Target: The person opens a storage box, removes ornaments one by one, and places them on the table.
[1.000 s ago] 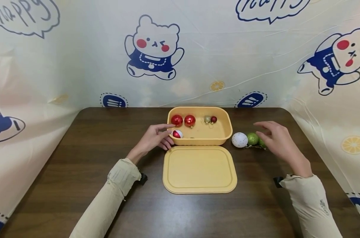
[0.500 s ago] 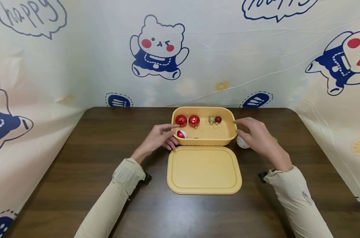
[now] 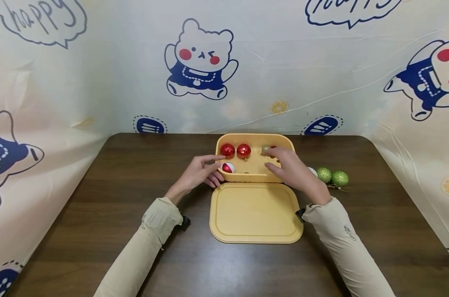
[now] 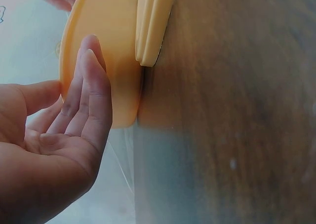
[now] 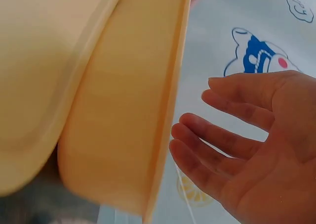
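A yellow rectangular box (image 3: 254, 177) stands on the table, holding two shiny red ball ornaments (image 3: 244, 151), a red-and-white ball (image 3: 228, 167) and small gold and dark red baubles (image 3: 265, 149). At its left end my left hand (image 3: 199, 172) touches the rim and outer wall with nearly straight fingers; in the left wrist view they lie along the wall (image 4: 123, 85). My right hand (image 3: 293, 171) is over the box's right part, fingers spread and relaxed, partly covering the small baubles. The right wrist view shows nothing between those fingers (image 5: 212, 152).
The flat yellow lid (image 3: 256, 212) lies just in front of the box. Two glittery green balls (image 3: 339, 178) and a partly hidden white ball (image 3: 313, 171) sit to the right. A printed cloth (image 3: 135, 82) hangs behind the brown table (image 3: 135, 165).
From beside the green balls, my right hand has moved left, past the white ball and over the box. My left hand has stayed at the box's left end. The camera view has shifted slightly.
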Demonstrator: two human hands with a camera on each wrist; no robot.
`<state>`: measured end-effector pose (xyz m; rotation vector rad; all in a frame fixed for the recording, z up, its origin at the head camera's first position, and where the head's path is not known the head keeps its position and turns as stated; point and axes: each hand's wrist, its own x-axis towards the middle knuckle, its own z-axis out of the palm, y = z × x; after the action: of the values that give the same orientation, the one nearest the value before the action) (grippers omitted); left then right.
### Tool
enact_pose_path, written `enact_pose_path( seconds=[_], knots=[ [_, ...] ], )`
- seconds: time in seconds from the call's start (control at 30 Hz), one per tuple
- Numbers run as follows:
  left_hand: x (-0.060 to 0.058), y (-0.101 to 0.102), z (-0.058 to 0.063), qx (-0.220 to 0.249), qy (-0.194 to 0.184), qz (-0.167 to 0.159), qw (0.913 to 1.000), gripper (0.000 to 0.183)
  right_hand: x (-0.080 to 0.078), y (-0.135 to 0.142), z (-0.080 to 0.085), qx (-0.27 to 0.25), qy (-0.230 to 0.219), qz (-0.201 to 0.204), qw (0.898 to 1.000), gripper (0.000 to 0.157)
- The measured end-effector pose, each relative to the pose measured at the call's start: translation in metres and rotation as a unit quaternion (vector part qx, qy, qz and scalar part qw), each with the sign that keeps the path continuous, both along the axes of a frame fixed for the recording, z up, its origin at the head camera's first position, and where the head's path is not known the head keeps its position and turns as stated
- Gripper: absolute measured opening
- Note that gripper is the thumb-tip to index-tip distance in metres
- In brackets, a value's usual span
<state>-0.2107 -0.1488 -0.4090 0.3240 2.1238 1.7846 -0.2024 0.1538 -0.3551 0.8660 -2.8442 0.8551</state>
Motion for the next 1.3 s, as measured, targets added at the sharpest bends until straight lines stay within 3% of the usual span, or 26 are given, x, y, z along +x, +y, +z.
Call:
enact_pose_path(
  seconds=[0.2, 0.47, 1.0, 1.3],
  knots=[
    [0.000, 0.000, -0.001, 0.004, 0.002, -0.003, 1.0000, 0.041, -0.005, -0.017, -0.005, 0.010, 0.006, 0.011, 1.000, 0.031],
    [0.000, -0.001, 0.001, -0.004, 0.012, -0.008, 0.9999, 0.039, -0.008, -0.034, -0.002, 0.010, -0.027, 0.016, 0.999, 0.032],
    [0.001, 0.000, 0.000, 0.005, 0.000, -0.004, 1.0000, 0.035, -0.015, -0.079, -0.011, 0.004, -0.047, 0.067, 0.997, 0.032],
    [0.001, 0.002, 0.002, 0.004, -0.004, 0.001, 1.0000, 0.035, -0.023, -0.096, -0.034, -0.042, -0.072, 0.058, 0.995, 0.028]
  ],
)
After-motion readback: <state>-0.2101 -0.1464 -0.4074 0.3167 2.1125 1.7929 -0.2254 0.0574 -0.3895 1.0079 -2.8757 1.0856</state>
